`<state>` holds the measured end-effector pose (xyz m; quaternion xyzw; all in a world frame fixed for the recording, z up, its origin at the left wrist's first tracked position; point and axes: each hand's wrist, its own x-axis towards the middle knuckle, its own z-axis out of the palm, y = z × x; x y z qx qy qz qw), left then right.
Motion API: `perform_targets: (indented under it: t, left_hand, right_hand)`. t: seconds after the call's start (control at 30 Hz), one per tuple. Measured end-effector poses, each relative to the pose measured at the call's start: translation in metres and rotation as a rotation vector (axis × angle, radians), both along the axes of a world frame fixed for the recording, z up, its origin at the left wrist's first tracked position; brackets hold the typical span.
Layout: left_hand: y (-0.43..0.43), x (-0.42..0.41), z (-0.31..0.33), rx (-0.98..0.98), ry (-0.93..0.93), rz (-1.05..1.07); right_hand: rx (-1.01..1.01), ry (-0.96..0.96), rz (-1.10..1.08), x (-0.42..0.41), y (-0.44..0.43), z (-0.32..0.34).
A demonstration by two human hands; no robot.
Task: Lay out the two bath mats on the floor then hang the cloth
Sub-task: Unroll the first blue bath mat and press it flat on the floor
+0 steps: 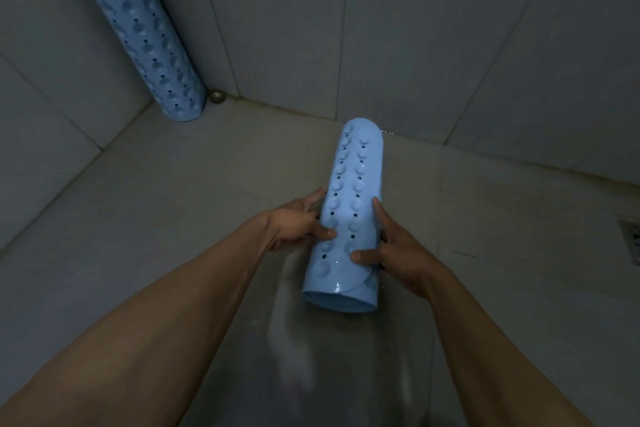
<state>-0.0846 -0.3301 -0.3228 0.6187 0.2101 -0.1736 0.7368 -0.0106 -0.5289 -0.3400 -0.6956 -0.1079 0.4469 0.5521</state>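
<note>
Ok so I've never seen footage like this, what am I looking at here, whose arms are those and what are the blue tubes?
There is no machine here. The single picture comes from a camera worn on a person's head, looking forward and down, so the two bare arms are the wearer's own. The left hand and right hand grip a rolled blue bath mat from either side, its suction cups facing out. A second rolled mat stands on end in the corner, against the tiled wall. Below is a pale tiled floor, with a drain grate at the right edge.
</note>
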Motion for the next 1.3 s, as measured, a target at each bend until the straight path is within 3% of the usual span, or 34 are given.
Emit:
perform_targets:
  t: [0.17,0.37,0.57,0.7,0.87,1.13,1.23,1.3]
  left_hand:
    - [-0.007,-0.027,-0.013,0.107,0.011,-0.088]
    - [-0.027,-0.052,-0.021,0.079,-0.018,-0.083]
    - [-0.052,-0.040,-0.015,0.337,-0.077,0.050]
    - [-0.059,-0.025,-0.014,0.340,-0.123,0.053]
    - [-0.045,-0.047,-0.036,0.656,0.045,-0.067]
    - [-0.013,-0.056,-0.047,0.792,0.007,0.131]
    - [-0.013,-0.065,-0.046,1.057,-0.104,0.085]
    - [-0.014,-0.071,-0.046,1.244,-0.072,-0.044]
  right_hand:
    - [0.021,-0.010,-0.027,-0.044,-0.011,-0.008]
    - [-0.016,-0.088,-0.064,-0.081,-0.027,-0.008]
    - [-0.161,-0.203,-0.117,-0.085,-0.032,-0.021]
    - [-0.321,-0.318,-0.110,-0.085,-0.023,-0.006]
    - [-0.413,-0.441,-0.053,-0.101,-0.003,-0.011]
    - [-0.668,-0.561,-0.166,-0.087,0.005,-0.016]
    - [-0.695,-0.633,-0.101,-0.092,0.014,-0.016]
    - [-0.690,-0.718,-0.020,-0.096,0.021,-0.020]
